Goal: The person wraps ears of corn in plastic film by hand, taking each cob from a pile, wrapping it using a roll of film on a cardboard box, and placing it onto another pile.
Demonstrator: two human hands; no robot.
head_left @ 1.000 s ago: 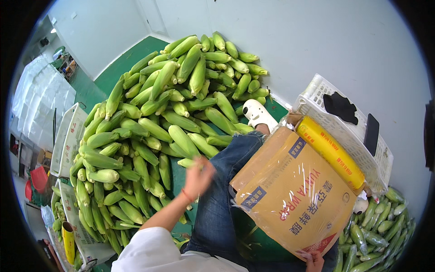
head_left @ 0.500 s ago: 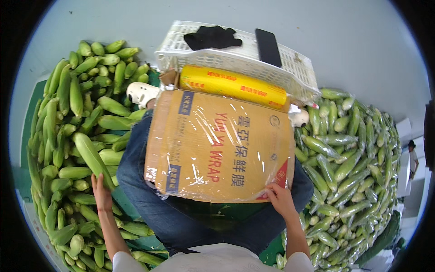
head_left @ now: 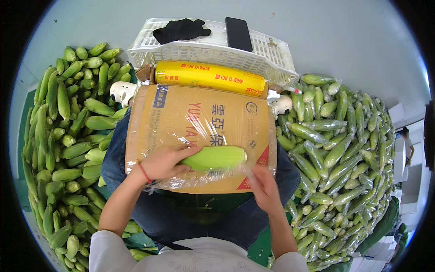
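Observation:
A green ear of corn in its husk (head_left: 215, 158) lies across the cardboard box (head_left: 149, 118) on my lap. My left hand (head_left: 165, 162) grips its left end, thumb and fingers around the husk. Clear plastic film (head_left: 199, 182) covers the box top, with a crumpled edge lifted along the near side. At the right end of the corn, my right hand (head_left: 262, 183) is closed on the film's edge, its fingertips blurred by motion. A yellow roll of plastic wrap (head_left: 208, 79) lies along the box's far side.
Behind the roll is a white plastic crate (head_left: 213, 53) bearing a black glove-like cloth (head_left: 181, 31) and a phone (head_left: 238, 34). Unwrapped corn (head_left: 59, 149) is heaped on the left, film-wrapped corn (head_left: 340, 158) on the right. A person (head_left: 406, 145) is at the far right.
My left hand has brought the ear of corn from the left heap onto the film-covered box. My right hand has moved from the box's near right corner to the corn, lifting the film.

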